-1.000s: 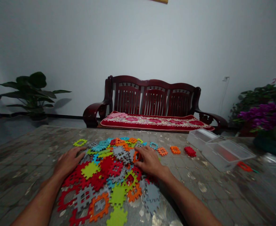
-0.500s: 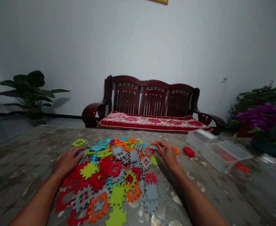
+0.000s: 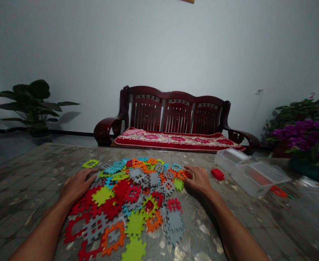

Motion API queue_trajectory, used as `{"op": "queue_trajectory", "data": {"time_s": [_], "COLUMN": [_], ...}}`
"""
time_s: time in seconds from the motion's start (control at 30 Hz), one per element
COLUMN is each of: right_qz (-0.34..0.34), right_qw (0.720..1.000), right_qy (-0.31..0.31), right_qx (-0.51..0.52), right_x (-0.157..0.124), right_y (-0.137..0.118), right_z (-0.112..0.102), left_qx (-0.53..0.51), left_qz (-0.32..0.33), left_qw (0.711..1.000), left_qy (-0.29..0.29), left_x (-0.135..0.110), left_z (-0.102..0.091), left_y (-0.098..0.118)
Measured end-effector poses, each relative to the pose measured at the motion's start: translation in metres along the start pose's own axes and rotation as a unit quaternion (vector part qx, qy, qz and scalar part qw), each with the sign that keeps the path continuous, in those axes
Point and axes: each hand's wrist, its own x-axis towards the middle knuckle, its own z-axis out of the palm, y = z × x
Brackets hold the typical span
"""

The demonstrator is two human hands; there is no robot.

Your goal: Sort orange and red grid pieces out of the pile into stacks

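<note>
Toothed flat plastic building tiles (image 3: 134, 223) in red, green, grey, orange and blue lie in an overlapping heap on the table. My left hand (image 3: 76, 185) rests at the heap's left edge, fingers stretched out and thumb apart, near a lime green tile (image 3: 102, 196). At the right edge is my right hand (image 3: 199, 179), its index finger and thumb parted around an orange-red tile (image 3: 185, 174); whether it touches that tile is unclear. A blue frame tile (image 3: 176, 167) lies just left of those fingertips, and a green tile (image 3: 179, 185) sits below them.
A red tile (image 3: 217, 174) lies apart, right of my right hand. Beyond it stand clear plastic boxes (image 3: 248, 183) and an orange-handled item (image 3: 278, 191). A green frame tile (image 3: 90, 164) lies at the far left. Purple flowers (image 3: 309, 134) stand right; a wooden bench (image 3: 175, 96) is behind the table (image 3: 39, 174).
My right hand has let go of an orange tile and drawn slightly right and down, its fingers now parted. The blue frame tile shows more fully. My left hand has barely moved.
</note>
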Motion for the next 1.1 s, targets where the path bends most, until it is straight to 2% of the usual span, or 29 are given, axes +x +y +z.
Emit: {"op": "queue_trajectory", "data": {"time_s": [0.17,0.33,0.4,0.5,0.6,0.67,0.9,1.1], "right_qz": [-0.031,-0.035,-0.005,0.09,0.185,0.224,0.259,0.239], "right_qw": [0.997,0.997,0.998,0.993,0.977,0.968,0.954,0.955], "right_qy": [-0.038,-0.027,0.007,0.061,0.082,0.079,0.041,0.024], "right_qx": [-0.054,-0.067,-0.054,-0.044,-0.066,-0.085,-0.144,-0.172], "right_x": [-0.005,-0.006,-0.003,0.002,0.004,0.002,-0.004,-0.004], "right_y": [-0.004,-0.008,-0.005,0.006,0.022,0.031,0.034,0.032], "right_z": [-0.005,-0.002,-0.004,-0.016,-0.032,-0.039,-0.034,-0.03], "left_qx": [0.001,-0.004,-0.003,-0.005,-0.003,0.0,-0.002,-0.001], "left_qz": [-0.022,-0.013,-0.018,-0.023,-0.021,-0.024,-0.022,-0.023], "left_qw": [1.0,1.0,1.0,1.0,1.0,1.0,1.0,1.0], "left_qy": [-0.007,-0.007,-0.007,-0.007,-0.007,-0.007,-0.004,-0.002], "left_x": [0.0,0.001,0.002,0.001,0.0,0.0,0.002,0.0], "left_z": [-0.002,0.001,0.003,0.002,-0.002,-0.003,0.001,-0.001], "left_y": [0.003,-0.001,-0.004,-0.003,0.002,0.004,-0.002,0.0]}}
